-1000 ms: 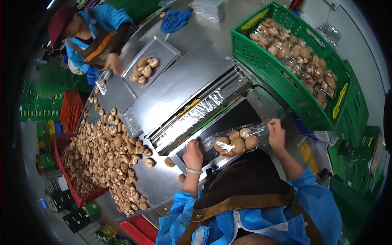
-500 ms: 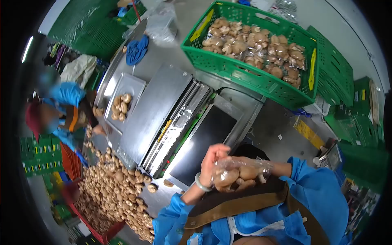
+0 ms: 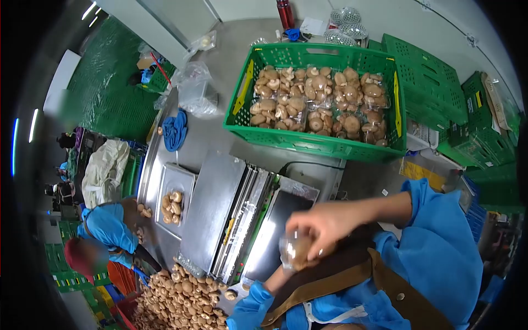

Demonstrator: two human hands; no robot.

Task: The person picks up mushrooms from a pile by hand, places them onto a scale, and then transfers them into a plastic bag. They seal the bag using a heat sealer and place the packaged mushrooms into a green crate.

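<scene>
A pack of brown mushrooms in clear film [image 3: 296, 252] is held up in front of my chest, above the black plate [image 3: 273, 231] of the wrapping machine. My right hand [image 3: 324, 224] grips the pack from above, fingers curled over its top. My left hand [image 3: 285, 268] comes up from below and is mostly hidden under the pack; it seems to support it. A brown apron and blue sleeves fill the lower right.
A green crate [image 3: 308, 141] of wrapped mushroom packs stands behind the steel wrapping machine [image 3: 215, 204]. To the left lie a tray of mushrooms [image 3: 174, 204], a blue cloth [image 3: 175, 130] and a loose mushroom pile [image 3: 181, 297]. A co-worker in blue [image 3: 107, 228] bends at the table's left.
The pack was lifted off the black plate and gathered in both hands near my chest. The view has tilted up toward the green crate, and my right hand now covers the pack's top.
</scene>
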